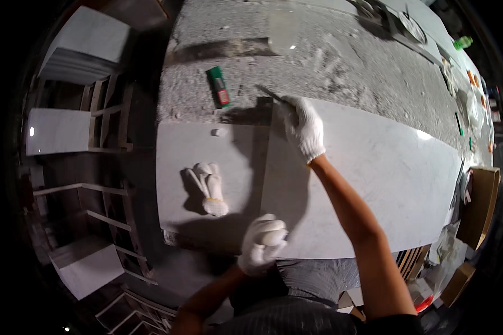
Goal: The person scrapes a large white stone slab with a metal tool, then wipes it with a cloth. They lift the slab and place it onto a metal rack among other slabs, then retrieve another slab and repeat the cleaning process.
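Note:
A long pale stone slab lies across a dusty workbench. A dark metal straightedge runs across the slab from its near edge to its far edge. My left hand, in a white glove, presses down on the near end of the straightedge at the slab's front edge. My right hand, also gloved, is shut on a thin dark marking tool at the slab's far edge, beside the straightedge. A spare pair of white gloves lies on the slab to the left of the straightedge.
A green and red box-shaped tool lies on the dusty bench beyond the slab. Wooden racks with pale stone slabs stand to the left. Cardboard boxes and clutter sit at the right end.

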### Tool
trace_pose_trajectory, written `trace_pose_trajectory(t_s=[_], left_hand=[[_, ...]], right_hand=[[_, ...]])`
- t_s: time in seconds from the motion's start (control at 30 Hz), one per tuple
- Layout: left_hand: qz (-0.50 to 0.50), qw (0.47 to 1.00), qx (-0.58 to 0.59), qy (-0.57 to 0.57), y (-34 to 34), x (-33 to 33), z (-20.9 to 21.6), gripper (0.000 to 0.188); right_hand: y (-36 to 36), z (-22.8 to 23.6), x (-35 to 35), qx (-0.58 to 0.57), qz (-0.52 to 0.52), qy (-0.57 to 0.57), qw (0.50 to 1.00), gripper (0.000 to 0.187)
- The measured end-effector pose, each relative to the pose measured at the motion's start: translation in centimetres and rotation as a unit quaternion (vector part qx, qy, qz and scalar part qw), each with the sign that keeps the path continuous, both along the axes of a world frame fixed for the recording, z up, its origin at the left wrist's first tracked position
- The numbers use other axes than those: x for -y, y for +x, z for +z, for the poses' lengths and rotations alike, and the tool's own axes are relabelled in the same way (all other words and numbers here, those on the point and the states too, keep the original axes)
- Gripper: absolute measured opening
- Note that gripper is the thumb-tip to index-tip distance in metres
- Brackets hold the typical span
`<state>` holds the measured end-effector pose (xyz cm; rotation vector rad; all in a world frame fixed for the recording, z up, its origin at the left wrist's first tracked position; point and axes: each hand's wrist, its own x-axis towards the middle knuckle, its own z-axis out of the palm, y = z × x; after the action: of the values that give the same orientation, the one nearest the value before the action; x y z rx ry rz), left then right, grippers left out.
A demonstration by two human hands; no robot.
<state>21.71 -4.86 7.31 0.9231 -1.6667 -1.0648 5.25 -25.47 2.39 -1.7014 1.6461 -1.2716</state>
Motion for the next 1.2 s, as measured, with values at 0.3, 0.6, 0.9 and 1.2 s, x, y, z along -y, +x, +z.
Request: trace_pose_trajectory(t_s=[0.3,0.6,0.9,1.2], left_hand=[[0.026,0.996,0.086,0.005,10.7,3.4,-1.3,0.023],[-0.049,0.978,0.195,-0.062,12.0,3.7,-2.9,0.041],[-0.075,0.976,0.182,-0.09,13.0,2.1,-6.3,0.049],[-0.087,0.974,0.185,-0.094,14.3,1.9,-6.6,0.046]], right_hand=[[-0.2,-0.6,-11.5,0.036,-0.084,0.015,0.996,0.019],[-14.6,-1.2,-22.5,0.122,-0.507,-0.009,0.854,0.016],[-14.9,-1.5,-22.6,0.09,-0.51,-0.005,0.856,0.015],[-14.5,-1.4,-22.1,0.079,-0.517,-0.008,0.852,0.018]])
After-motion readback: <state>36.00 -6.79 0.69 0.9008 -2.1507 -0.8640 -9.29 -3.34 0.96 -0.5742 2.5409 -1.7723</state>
